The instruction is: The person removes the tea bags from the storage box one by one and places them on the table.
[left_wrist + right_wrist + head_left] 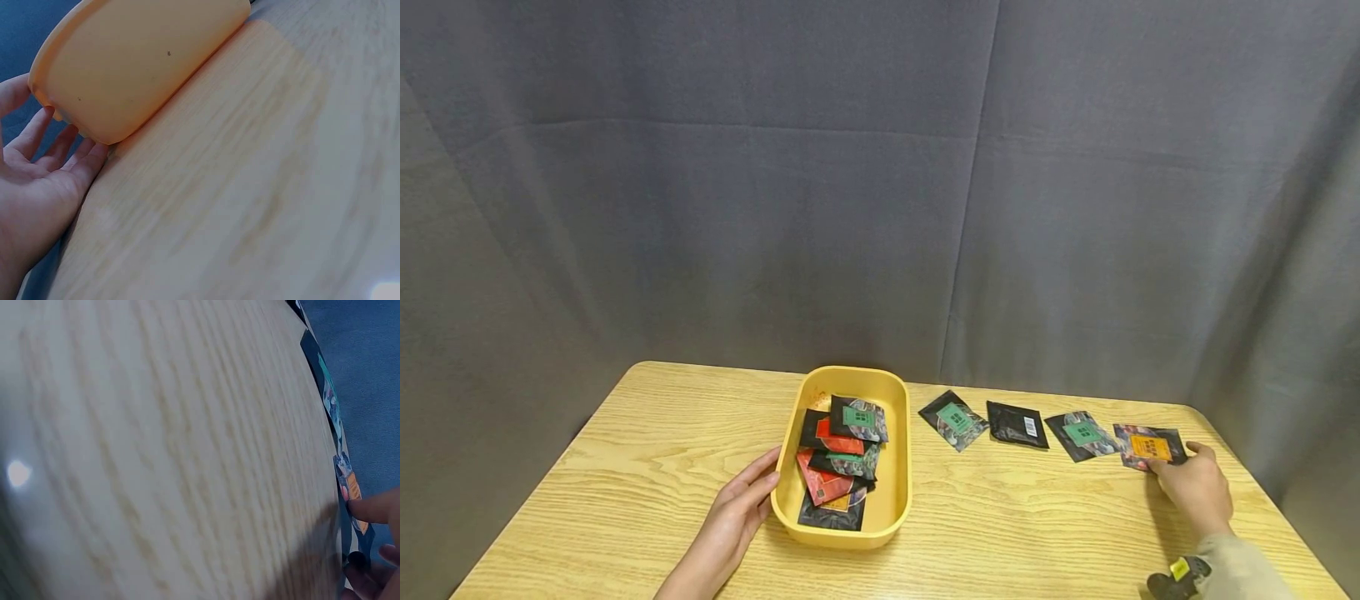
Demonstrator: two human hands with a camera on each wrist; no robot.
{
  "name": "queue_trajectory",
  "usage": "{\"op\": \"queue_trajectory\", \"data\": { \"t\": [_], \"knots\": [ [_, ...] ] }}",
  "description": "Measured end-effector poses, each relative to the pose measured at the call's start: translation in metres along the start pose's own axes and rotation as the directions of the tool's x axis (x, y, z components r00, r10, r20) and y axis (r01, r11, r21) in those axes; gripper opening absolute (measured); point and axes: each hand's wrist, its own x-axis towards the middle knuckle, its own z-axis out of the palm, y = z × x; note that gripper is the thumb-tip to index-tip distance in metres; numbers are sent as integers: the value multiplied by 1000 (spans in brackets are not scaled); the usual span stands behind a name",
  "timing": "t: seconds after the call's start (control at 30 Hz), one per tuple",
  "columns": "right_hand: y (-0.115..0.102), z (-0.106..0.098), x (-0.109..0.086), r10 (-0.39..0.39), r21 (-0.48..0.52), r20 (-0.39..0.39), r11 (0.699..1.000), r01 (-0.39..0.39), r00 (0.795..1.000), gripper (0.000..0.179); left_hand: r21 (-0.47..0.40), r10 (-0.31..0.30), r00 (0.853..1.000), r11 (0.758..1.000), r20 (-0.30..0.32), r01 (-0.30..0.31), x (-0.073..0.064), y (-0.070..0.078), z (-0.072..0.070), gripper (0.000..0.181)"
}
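My left hand (pixel 737 508) rests against the outer left side of a yellow plastic bin (pixel 901 467). Its fingertips touch the outside of the bin wall (pixel 156 62) in the left wrist view. At the right end of a row of packets, my right hand (pixel 1197 490) pinches a dark packet with an orange label (pixel 1150 447). The thumb lies on its face by the label, and the other fingers are at its right edge, partly hidden. The right wrist view shows this packet (pixel 354 487) very obliquely.
Inside the bin lie several overlapping packets, including a green-labelled one (pixel 859 418) and a red one (pixel 823 483). Left of my right hand, two green-labelled packets (pixel 953 419) and a black packet with a barcode (pixel 1017 425) lie on the wooden table (pixel 1000 517). A grey curtain (pixel 850 208) hangs behind.
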Motion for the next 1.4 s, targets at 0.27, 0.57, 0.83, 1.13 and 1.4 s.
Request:
{"op": "queue_trajectory", "data": {
  "t": [0.27, 0.57, 0.83, 1.13, 1.4],
  "knots": [
    [2, 2, -1, -25, -34, -24, 999, 24, 999, 81, 4, -7, 1000, 1000, 0, 7, 0, 0, 0, 58],
    [1, 3, -2, -47, -45, -54, 998, 44, 997, 73, -3, -2, 1000, 1000, -2, 2, 0, 1, 1, 58],
    [-8, 1, -3, -112, -17, -48, 994, 111, 993, 67, 11, 0, 1000, 1000, 0, 0, -1, 1, 1, 58],
    [-24, 4, -14, -202, -10, -31, 979, 202, 979, 60, 20, -8, 1000, 1000, 7, 8, -1, 1, 0, 58],
    [-38, 11, -28, -302, 13, -25, 953, 302, 953, 58, 20, -7, 1000, 1000, 13, 7, 0, 0, -1, 58]
  ]
}}
